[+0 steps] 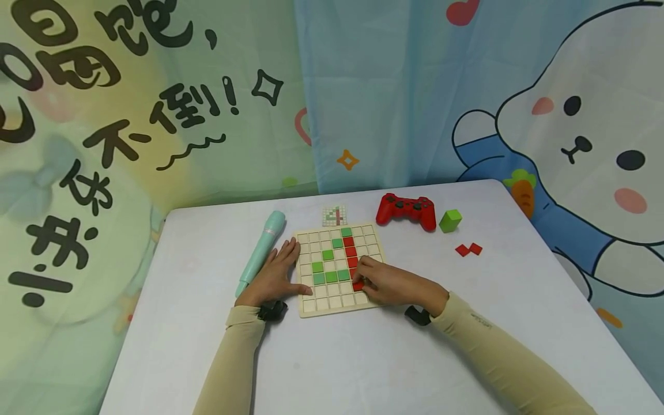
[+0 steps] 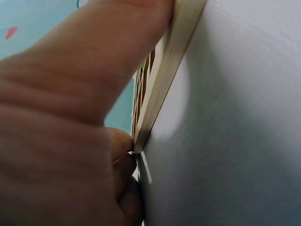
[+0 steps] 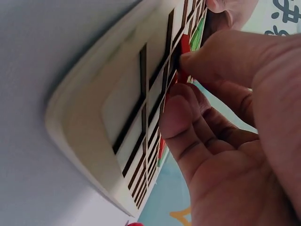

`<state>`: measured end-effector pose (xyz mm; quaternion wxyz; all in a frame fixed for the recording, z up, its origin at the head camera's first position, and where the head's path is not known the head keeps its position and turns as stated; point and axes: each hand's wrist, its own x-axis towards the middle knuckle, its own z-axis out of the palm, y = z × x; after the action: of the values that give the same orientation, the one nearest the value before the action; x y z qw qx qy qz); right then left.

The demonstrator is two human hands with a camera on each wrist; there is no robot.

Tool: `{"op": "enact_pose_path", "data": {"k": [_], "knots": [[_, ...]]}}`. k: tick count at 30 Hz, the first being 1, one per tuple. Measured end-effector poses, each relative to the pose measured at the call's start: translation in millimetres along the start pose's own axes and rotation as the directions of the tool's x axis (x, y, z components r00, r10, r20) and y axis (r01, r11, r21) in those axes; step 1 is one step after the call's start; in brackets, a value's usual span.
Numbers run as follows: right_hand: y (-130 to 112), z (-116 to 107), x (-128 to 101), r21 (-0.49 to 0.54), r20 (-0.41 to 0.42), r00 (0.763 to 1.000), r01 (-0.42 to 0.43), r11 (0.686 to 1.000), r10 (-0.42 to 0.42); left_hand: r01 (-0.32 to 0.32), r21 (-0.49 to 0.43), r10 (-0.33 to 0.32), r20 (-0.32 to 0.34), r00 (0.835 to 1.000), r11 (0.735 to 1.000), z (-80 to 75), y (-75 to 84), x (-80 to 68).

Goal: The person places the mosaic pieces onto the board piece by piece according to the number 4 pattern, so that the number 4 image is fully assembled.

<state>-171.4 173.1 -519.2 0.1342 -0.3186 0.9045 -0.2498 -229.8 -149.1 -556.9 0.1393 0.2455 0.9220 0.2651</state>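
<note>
A wooden grid board (image 1: pixel 321 304) lies on the table with green square tiles (image 1: pixel 331 277) and a column of red tiles (image 1: pixel 349 252) in its cells. My left hand (image 1: pixel 280 271) rests at the board's left edge, fingers extended along the side and thumb on the lower left corner. With thumb and fingertips, my right hand (image 1: pixel 386 282) pinches a red square tile (image 3: pixel 185 44) at the lower end of the red column. The right fingers partly cover that tile and nearby cells.
A small pattern card (image 1: pixel 334 216) lies behind the board. The turquoise microphone (image 1: pixel 263 248) is left of it, close to my left hand. To the right are a red game controller (image 1: pixel 406 210), a green block (image 1: pixel 450 221) and two loose red tiles (image 1: pixel 469 249).
</note>
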Motion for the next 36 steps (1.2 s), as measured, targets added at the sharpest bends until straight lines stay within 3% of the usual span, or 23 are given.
{"op": "enact_pose_path", "data": {"k": [7,11,14,16,19,22,24,26,28,29,31,36], "knots": [[7,2,-4,-0.027,-0.022,1.000,-0.001,1.000,0.001,0.004,-0.008,-0.004,0.006,1.000,1.000,1.5,4.0,2.1],[10,-4,-16,0.017,-0.052,0.999,-0.011,1.000,0.012,0.014,-0.004,-0.014,0.010,1.000,1.000,3.9,3.6,1.7],[19,-12,-36,0.090,-0.135,0.990,-0.029,0.996,0.041,0.026,-0.004,-0.026,0.023,0.999,1.000,5.7,2.8,1.3],[31,-19,-55,0.133,-0.231,0.970,-0.048,0.990,0.078,0.028,-0.007,-0.028,0.025,0.999,1.000,6.6,2.7,1.5],[55,-32,-88,0.171,-0.389,0.905,-0.111,0.979,0.171,0.031,-0.013,-0.030,0.024,0.999,0.999,7.2,2.1,1.3],[82,-42,-122,0.211,-0.528,0.793,-0.226,0.951,0.305,0.037,-0.013,-0.037,0.022,0.999,0.999,7.2,0.5,0.5],[100,-46,-143,0.264,-0.578,0.700,-0.326,0.908,0.420,0.043,-0.010,-0.043,0.023,0.999,0.999,7.1,-0.4,-0.1],[117,-48,-160,0.337,-0.588,0.604,-0.422,0.842,0.538,0.041,-0.005,-0.040,0.021,0.999,0.999,6.8,-0.6,-0.5],[134,-45,-172,0.395,-0.570,0.531,-0.492,0.775,0.627,0.038,-0.004,-0.038,0.020,0.999,0.999,6.2,-0.1,-0.7],[141,-43,-177,0.415,-0.560,0.508,-0.511,0.752,0.654,0.038,-0.006,-0.038,0.021,0.999,0.999,5.9,0.3,-0.7],[153,-38,-182,0.432,-0.549,0.484,-0.534,0.727,0.682,0.034,-0.006,-0.034,0.019,0.999,0.999,5.6,0.7,-0.4],[172,-29,-185,0.417,-0.547,0.490,-0.543,0.728,0.679,0.041,-0.001,-0.041,0.025,0.999,0.999,5.1,1.1,2.0]]}}
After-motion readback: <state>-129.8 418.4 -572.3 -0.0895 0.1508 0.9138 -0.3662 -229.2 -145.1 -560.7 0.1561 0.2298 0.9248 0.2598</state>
